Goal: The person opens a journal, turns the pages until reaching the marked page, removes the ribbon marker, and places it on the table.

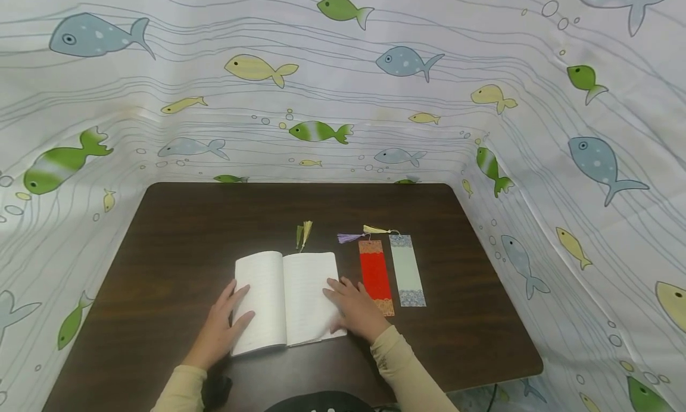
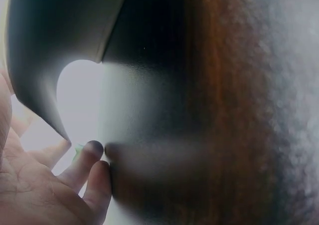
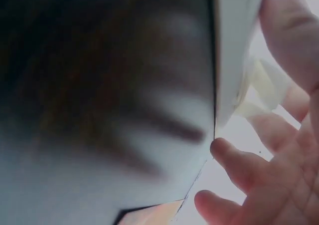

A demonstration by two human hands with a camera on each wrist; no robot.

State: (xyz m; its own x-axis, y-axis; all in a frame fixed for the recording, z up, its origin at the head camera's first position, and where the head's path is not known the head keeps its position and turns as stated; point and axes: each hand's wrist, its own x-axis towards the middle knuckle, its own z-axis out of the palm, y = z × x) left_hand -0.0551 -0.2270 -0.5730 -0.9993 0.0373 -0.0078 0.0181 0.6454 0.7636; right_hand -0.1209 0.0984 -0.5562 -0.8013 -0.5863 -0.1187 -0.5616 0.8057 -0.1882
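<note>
An open book (image 1: pixel 286 299) with lined pages lies on the dark brown table (image 1: pixel 203 221). My left hand (image 1: pixel 227 320) rests flat on the left page, fingers straight. Spread fingers of my right hand (image 1: pixel 351 305) press on the right page near its outer edge. A yellow-green tassel (image 1: pixel 304 234) sticks out from the top of the book at the spine. Just right of the book lie a red bookmark (image 1: pixel 375 273) and a pale green bookmark (image 1: pixel 407 270), each with a tassel. Both wrist views are blurred; they show fingers (image 2: pixel 87 167) and fingers (image 3: pixel 244 170) against the pale pages.
A white cloth printed with fish (image 1: pixel 343 90) hangs round the table on three sides. The table's front right edge (image 1: pixel 482 382) drops off near my right sleeve (image 1: pixel 402 364). Bare tabletop lies left of and behind the book.
</note>
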